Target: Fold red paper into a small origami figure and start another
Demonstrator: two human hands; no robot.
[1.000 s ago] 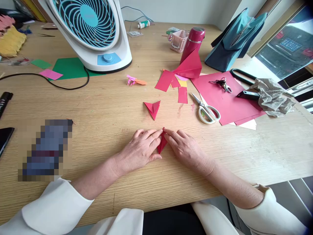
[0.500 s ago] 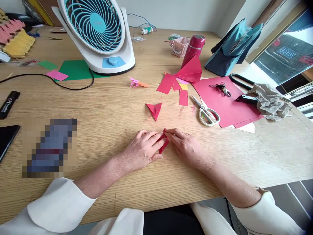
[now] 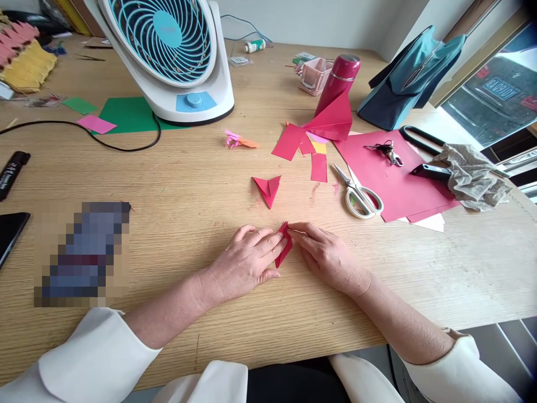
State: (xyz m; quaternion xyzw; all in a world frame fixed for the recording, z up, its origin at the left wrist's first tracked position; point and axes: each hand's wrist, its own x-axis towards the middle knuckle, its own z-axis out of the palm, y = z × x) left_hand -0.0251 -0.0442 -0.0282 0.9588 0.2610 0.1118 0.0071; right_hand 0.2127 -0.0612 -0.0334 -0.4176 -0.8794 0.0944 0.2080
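A small folded red paper (image 3: pixel 284 253) lies on the wooden table in front of me, partly under my fingers. My left hand (image 3: pixel 247 260) is flat with its fingers spread, the fingertips pressing the paper from the left. My right hand (image 3: pixel 325 254) touches the paper's upper right edge with fingertips held together. Just beyond the hands lies a second folded red piece (image 3: pixel 268 190), pointed toward me. Cut red rectangles (image 3: pixel 289 142) and a larger red folded sheet (image 3: pixel 333 120) are farther back. White-handled scissors (image 3: pixel 363 201) lie open to the right.
A fan (image 3: pixel 191 109) stands at the back left, its cable on the table (image 3: pixel 168 341). Large red sheets (image 3: pixel 398 190), a pink flask (image 3: pixel 340 78) and a teal bag (image 3: pixel 403 84) are at the right. A marker (image 3: pixel 12 172) lies far left.
The view has shifted slightly. My right fingertips have moved a little off the red paper's top, and more of its upper tip shows. My left hand still presses it.
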